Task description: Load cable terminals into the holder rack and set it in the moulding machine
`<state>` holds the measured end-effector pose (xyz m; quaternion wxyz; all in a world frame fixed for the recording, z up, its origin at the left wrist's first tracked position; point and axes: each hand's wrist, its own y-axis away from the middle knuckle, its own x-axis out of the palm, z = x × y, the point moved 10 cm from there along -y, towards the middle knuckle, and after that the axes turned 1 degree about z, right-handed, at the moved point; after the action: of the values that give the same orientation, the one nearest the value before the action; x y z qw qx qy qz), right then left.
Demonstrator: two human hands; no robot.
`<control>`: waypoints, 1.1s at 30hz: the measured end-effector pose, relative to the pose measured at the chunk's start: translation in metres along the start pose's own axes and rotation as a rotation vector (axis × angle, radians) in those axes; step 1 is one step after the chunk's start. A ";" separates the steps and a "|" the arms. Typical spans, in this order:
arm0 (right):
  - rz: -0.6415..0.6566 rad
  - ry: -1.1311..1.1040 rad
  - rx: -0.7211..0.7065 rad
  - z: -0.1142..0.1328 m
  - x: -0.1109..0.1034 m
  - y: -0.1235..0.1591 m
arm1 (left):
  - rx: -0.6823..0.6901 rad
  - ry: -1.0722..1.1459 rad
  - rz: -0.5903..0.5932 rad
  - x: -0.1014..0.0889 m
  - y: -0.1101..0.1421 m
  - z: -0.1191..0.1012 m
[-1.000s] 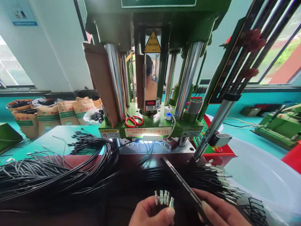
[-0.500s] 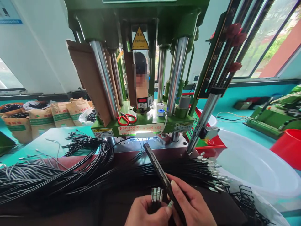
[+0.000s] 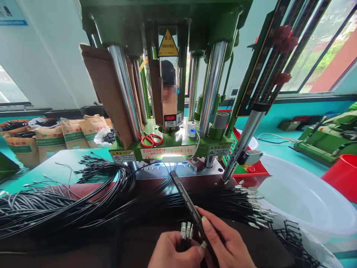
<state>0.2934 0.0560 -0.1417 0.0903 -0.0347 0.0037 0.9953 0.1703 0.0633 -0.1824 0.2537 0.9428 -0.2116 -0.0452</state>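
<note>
My left hand is closed around a small bunch of black cables with silver metal plugs standing up above the fingers. Its thumb and finger press one plug against the lower part of a long dark slotted bar. That bar slants up and to the left, gripped from the right side by my right hand, thumb lying along it. Beyond the bar a wide layer of black cables lies across the dark tabletop, with their silver plugs fanned out at the right.
Ahead stands a green press with steel columns, and red-handled scissors lie on its ledge. A coiled cable bundle is at left. A white tub and dark branched plastic pieces are at right. Paper sacks stand behind.
The view has shifted slightly. Both hands keep their grips on the cables and the bar, with the plug still pinched at the bar; only small finger movement shows.
</note>
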 end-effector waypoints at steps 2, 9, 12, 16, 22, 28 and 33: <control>-0.012 0.002 -0.020 0.001 0.000 0.001 | -0.021 0.002 0.034 0.005 0.002 -0.002; 0.079 -0.196 0.250 -0.021 0.004 0.004 | 0.064 0.409 -0.020 -0.018 0.005 -0.010; 0.103 -0.235 0.288 -0.023 0.002 0.003 | 0.047 0.519 -0.057 -0.028 0.004 -0.007; 0.141 -0.172 0.235 -0.021 0.004 0.000 | 0.065 0.304 0.076 -0.006 -0.001 -0.008; 0.145 -0.145 0.220 -0.027 0.004 -0.001 | 0.033 0.086 0.024 -0.001 -0.002 -0.006; 0.168 -0.129 0.219 -0.027 0.006 0.000 | 0.016 0.010 0.049 -0.001 -0.001 -0.007; 0.100 -0.068 0.113 -0.015 -0.001 -0.003 | -0.020 0.002 0.012 -0.003 -0.002 -0.001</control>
<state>0.2959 0.0583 -0.1570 0.0426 0.0047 0.0587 0.9974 0.1687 0.0667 -0.1824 0.2636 0.9390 -0.2164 -0.0448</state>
